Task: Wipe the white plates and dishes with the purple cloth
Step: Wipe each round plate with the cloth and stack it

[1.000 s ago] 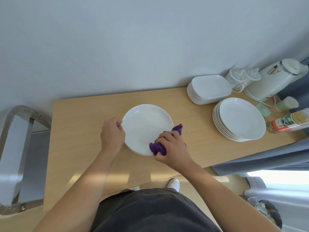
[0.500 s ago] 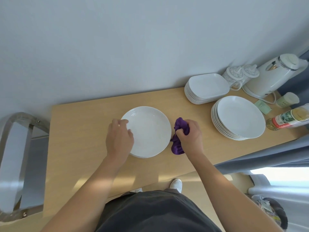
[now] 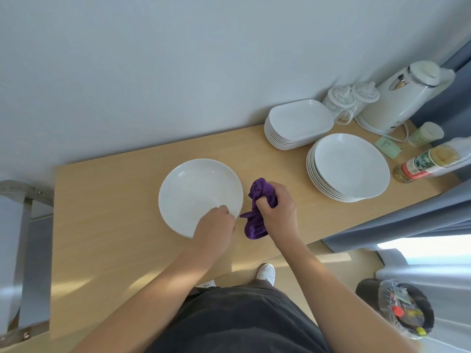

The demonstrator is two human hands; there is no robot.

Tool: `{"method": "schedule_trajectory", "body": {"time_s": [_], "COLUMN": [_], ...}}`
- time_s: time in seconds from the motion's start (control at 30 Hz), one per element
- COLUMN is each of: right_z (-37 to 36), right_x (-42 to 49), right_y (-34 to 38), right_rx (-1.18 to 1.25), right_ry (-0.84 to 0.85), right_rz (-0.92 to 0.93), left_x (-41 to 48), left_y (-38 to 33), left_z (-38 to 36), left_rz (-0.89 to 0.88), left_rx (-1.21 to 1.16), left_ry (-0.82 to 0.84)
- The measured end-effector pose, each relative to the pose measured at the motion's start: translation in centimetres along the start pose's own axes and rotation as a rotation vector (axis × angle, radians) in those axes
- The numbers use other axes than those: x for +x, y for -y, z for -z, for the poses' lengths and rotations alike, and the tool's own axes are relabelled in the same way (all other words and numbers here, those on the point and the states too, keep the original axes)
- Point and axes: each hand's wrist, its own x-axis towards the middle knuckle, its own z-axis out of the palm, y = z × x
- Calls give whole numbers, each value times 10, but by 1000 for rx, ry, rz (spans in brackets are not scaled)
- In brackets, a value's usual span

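Purple cloth (image 3: 257, 212) is no longer on the white plate (image 3: 198, 189). A second ago it was pressed on the rim at 5 o'clock. Now it is bunched in the right hand (image 3: 280, 212), whose fingers are closed round it, just beside the plate at 3 o'clock. Its loose end seems to lie on the desk (image 3: 114, 225). The left hand (image 3: 216, 228) has been moved from the 9 o'clock rim to the 5 o'clock rim, where the edge appears to be pinched by curled fingers. From this it is judged that the wiping of this plate is finished and that it is about to be put aside.

One cloth and one separate plate are counted, and two stacks at 2 o'clock of it. About eight rims are seen in the round stack (image 3: 351, 166) and about seven in the square stack (image 3: 300, 121); exact numbers cannot be told. Behind them are two lidded mugs (image 3: 341, 100), one kettle (image 3: 405, 98), one small jar (image 3: 425, 133) and one bottle (image 3: 428, 164).
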Motion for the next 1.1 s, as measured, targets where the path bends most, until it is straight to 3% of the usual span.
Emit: {"method": "schedule_trajectory", "body": {"time_s": [0.13, 0.23, 0.37, 0.53, 0.73, 0.87, 0.93, 1.03, 1.1], "right_z": [5, 9, 9, 3, -43, -68, -72, -73, -73], "right_x": [2, 5, 5, 12, 4, -6, 3, 29, 46], "right_y": [5, 14, 34, 72, 91, 84, 88, 104, 111], "right_rx": [16, 37, 112, 206, 56, -34, -9, 112, 133], "right_ry": [-15, -31, -49, -64, -108, -136, -92, 21, 86], "right_rz": [26, 66, 124, 219, 676, 823, 723, 372, 239], "left_x": [0, -2, -4, -7, -8, -14, -18, -24, -27], "left_y": [-4, -11, -12, 2, 18, 22, 25, 31, 32], "left_z": [7, 21, 49, 98, 126, 133, 131, 124, 120], "left_rz": [-4, -9, 39, 214, 326, 300, 291, 310, 311], "left_rx": [35, -24, -297, -645, -1226, -1278, -1221, -1158, -1153], "left_ry": [-23, -145, -371, -509, -561, -581, -592, -581, -566]}}
